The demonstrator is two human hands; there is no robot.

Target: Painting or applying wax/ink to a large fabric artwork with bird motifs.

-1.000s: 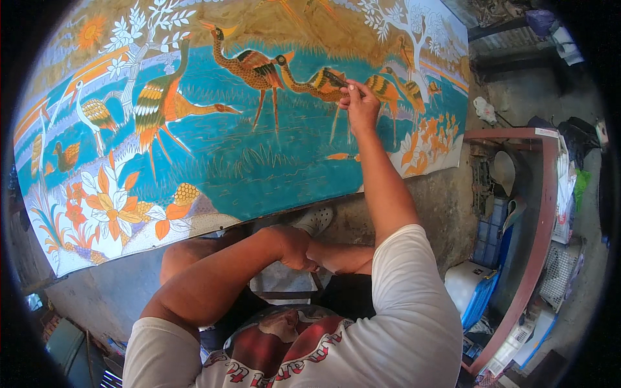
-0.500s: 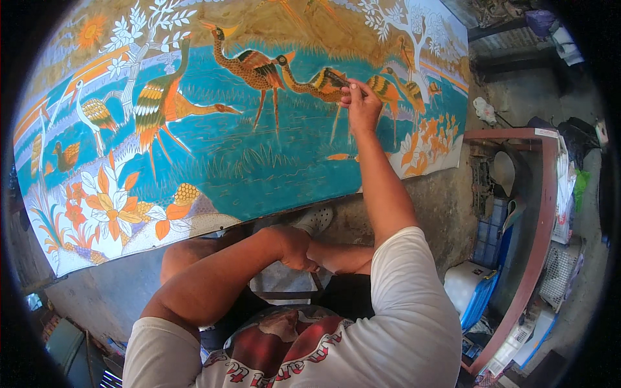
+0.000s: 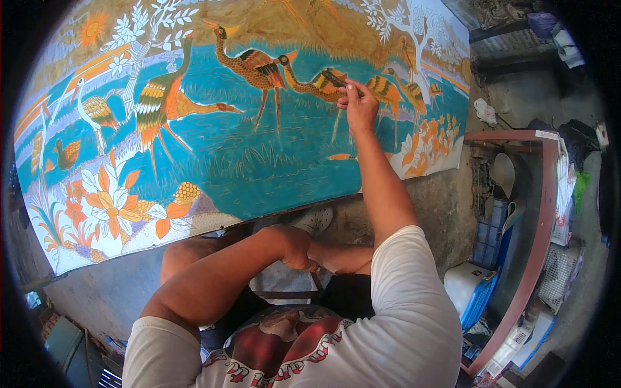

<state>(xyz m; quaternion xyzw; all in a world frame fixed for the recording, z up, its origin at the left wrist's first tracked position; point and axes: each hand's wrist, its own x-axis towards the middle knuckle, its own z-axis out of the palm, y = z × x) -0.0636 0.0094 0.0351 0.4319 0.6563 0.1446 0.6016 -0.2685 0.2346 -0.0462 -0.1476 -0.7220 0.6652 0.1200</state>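
A large painted cloth (image 3: 259, 194) spreads before me, with long-legged birds on teal water. My right hand (image 3: 359, 107) reaches up to it, fingers pinched round a slim dark paintbrush (image 3: 333, 79). The brush lies over the wing of a brown-and-yellow painted bird (image 3: 310, 87) near the middle; its tip is hard to make out against the dark feathers. Low between my knees, my left hand (image 3: 297, 249) hangs closed beside my leg, its fingers curled down. Whatever those fingers hold, if anything, is hidden.
White and orange painted flowers (image 3: 110, 204) fill the cloth's lower left corner. On the right stands a reddish-brown frame (image 3: 546, 194), with a blue crate (image 3: 490, 233) and a white container (image 3: 467, 284) beside it. A grey clog (image 3: 317, 220) shows under the cloth's near edge.
My right hand has shifted slightly left and down, and its fingers have changed position on the brush. The left hand stays by my leg.
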